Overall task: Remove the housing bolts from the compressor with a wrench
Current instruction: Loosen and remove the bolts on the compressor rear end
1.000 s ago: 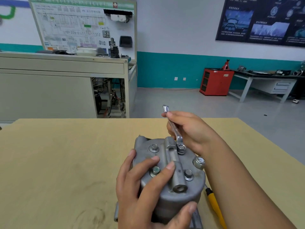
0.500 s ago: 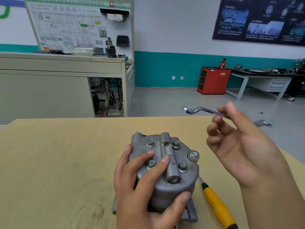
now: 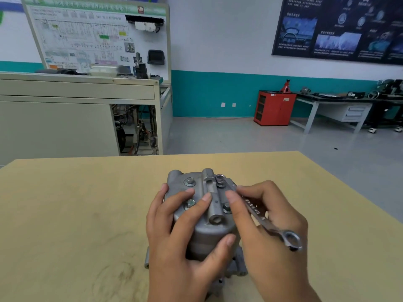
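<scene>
The compressor [image 3: 209, 234] is standing on end on the tan table [image 3: 76, 214]. It is a dull grey cast housing with a raised rib [image 3: 210, 199] crossing its top and flanged bolts [image 3: 189, 181] sitting either side of that rib. The left hand [image 3: 185, 243] is gripping its left side, with fingers lying across the top. The right hand [image 3: 268, 232], at its right, is pinching a silver wrench [image 3: 255, 211]. The wrench's open end is sitting on the far-right bolt [image 3: 220, 182], and its ring end is jutting out past the compressor's right edge.

automotive training workshop; wiring-diagram trainer board [image 3: 96, 38]; red tool cabinet [image 3: 274, 107]; jack stand [image 3: 285, 86]; parts-laden bench [image 3: 340, 99]
</scene>
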Demonstrator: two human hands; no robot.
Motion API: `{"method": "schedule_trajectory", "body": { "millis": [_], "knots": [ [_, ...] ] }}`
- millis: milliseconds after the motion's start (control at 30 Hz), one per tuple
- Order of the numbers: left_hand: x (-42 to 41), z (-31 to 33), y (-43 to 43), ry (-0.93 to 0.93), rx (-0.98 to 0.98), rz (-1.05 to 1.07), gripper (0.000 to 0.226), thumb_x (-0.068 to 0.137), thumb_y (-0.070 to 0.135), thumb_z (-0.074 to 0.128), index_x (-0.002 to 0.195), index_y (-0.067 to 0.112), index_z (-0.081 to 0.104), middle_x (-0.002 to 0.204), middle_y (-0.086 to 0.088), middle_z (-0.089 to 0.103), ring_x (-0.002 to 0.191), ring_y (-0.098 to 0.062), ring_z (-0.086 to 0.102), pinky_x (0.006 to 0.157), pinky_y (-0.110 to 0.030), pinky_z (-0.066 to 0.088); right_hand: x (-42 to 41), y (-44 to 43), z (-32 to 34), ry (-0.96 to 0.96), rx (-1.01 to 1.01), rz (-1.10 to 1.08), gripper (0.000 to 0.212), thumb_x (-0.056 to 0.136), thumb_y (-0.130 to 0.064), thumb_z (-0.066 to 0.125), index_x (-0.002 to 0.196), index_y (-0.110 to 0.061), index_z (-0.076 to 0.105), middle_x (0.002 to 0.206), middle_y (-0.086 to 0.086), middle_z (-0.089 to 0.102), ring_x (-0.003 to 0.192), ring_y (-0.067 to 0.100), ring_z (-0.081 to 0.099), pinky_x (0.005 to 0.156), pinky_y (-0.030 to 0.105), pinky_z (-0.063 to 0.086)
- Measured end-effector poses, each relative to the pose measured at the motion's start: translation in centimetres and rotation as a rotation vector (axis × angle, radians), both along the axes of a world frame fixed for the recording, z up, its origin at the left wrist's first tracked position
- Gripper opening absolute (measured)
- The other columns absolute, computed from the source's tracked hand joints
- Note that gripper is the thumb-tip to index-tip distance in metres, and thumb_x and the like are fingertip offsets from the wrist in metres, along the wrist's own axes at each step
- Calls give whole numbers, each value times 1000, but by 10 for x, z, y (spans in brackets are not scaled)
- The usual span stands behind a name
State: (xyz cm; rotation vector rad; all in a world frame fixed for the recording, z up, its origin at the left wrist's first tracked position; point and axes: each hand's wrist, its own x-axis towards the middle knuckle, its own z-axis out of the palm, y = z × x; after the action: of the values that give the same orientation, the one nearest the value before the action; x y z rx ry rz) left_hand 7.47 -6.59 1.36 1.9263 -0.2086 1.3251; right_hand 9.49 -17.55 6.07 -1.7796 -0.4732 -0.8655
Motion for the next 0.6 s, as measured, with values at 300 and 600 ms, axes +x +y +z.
{"method": "schedule_trajectory", "body": {
  "millis": [300,600],
  "knots": [
    [0,-1,0,7,0,4,49,75,56,63,118,35,56,127,12,49,139,-27,31,113,-35,28,-9,2,8,-20,-211,-44,14,82,-25,62,71,-17,60,63,-7,58,58,12,55,54,18,41],
    [-1,1,-1,11,-7,11,47,78,64,57,117,38,55,125,13,48,138,-26,32,114,-29,25,37,-38,11,628,618,498,15,59,-13,68,71,-8,60,53,-3,50,51,7,43,52,18,36]
  ]
}}
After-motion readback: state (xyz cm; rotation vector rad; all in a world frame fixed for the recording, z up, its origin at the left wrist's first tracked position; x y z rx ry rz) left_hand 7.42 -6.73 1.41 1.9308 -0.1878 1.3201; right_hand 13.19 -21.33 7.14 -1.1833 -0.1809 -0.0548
